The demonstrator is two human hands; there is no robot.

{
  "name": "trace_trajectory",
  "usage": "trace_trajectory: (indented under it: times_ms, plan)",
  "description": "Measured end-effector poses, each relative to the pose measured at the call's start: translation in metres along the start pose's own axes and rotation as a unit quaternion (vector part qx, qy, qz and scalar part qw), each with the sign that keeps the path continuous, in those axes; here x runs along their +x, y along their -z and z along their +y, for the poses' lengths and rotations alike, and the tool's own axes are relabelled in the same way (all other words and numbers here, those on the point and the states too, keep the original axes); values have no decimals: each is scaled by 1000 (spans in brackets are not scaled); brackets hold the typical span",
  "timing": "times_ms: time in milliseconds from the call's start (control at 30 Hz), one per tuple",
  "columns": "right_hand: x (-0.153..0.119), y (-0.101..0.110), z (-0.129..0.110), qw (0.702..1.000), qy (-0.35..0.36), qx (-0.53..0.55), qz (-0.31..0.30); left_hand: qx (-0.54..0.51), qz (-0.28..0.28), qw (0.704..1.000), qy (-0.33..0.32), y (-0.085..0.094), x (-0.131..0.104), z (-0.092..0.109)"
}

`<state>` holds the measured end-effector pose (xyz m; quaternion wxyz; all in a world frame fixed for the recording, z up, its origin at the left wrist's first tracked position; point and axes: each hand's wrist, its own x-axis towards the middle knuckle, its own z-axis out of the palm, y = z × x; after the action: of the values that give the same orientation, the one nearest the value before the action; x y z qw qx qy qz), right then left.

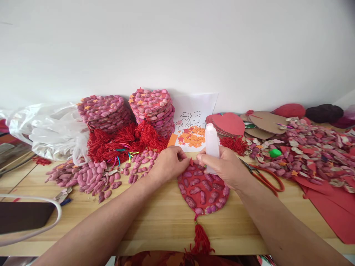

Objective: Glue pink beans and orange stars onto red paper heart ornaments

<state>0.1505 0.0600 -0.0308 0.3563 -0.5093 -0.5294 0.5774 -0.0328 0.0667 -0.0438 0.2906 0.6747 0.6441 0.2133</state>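
A round red disc (pixel 195 190) covered with pink-dyed peanuts lies flat on the wooden table in front of me. From its near edge hangs a red yarn tassel (pixel 201 238). Over the disc's far edge, my left hand (pixel 172 162) is closed in a pinch on a small red paper star (pixel 191 161). My right hand (pixel 226 166) grips a translucent white glue bottle (pixel 212 149), upright, above the disc's far right part. The bottle's lower end is partly hidden by the fingers. Right fingertips come close to the star; whether they touch it I cannot tell.
Stacked peanut discs (pixel 152 111) with red tassels (pixel 122 144) stand behind on the left. Orange and red stars (pixel 194 136) lie on white paper. Orange-handled scissors (pixel 266 177) and a shell heap (pixel 313 155) are right; loose peanuts (pixel 91 175) and a plastic bag (pixel 52 133) left.
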Motion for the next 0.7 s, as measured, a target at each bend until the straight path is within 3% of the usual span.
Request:
trace_trajectory:
  times_ms: [400, 533, 700]
  plan:
    - [0, -1, -1, 1000, 0, -3, 6, -24, -7, 999, -22, 8, -2, -1]
    - [-1, -1, -1, 1000, 1, -2, 9, -28, 31, 990, -133, 16, -5, -6]
    - [-1, 0, -3, 1000, -1, 1, 9, 46, 29, 940, -338, 20, -6, -18]
